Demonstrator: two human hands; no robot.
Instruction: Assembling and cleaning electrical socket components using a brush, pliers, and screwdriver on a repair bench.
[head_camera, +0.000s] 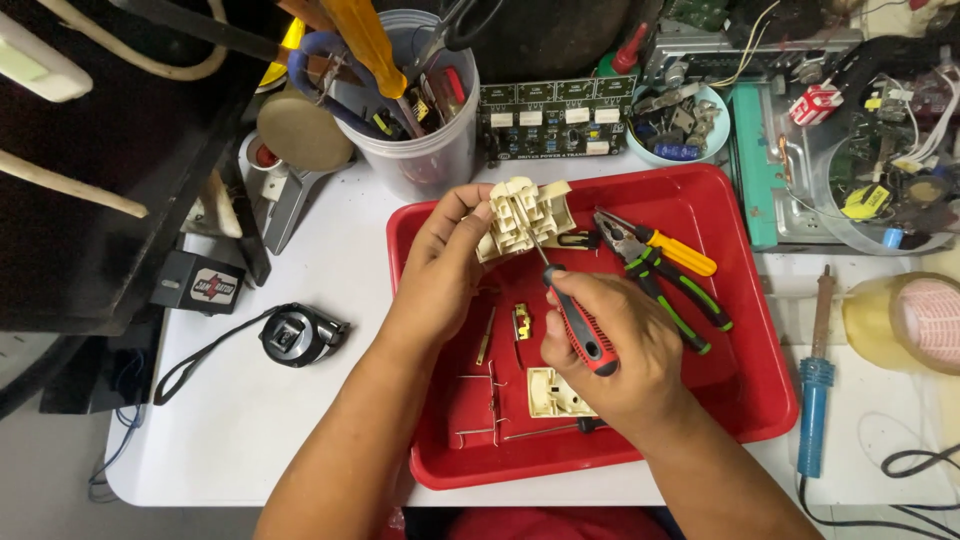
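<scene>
We see the white worktop carrying a shallow red plastic tray, and both bare forearms come up from the bottom edge and meet over it. Our left hand is raised above the tray's far left part, wrist bent, its fingers closed around a cream plastic socket body with slotted openings, held tilted toward us. Our right hand sits lower and nearer, curled in a firm grip on a screwdriver with a red and black handle; its thin metal shaft slants up and left, and the tip meets the socket body. Just right of the hands, a pair of pliers with yellow and green-black handles lies inside the tray. On the tray floor under the right hand rests a cream plastic cover piece, with thin metal strips scattered beside it and a small brass contact between the two wrists.
</scene>
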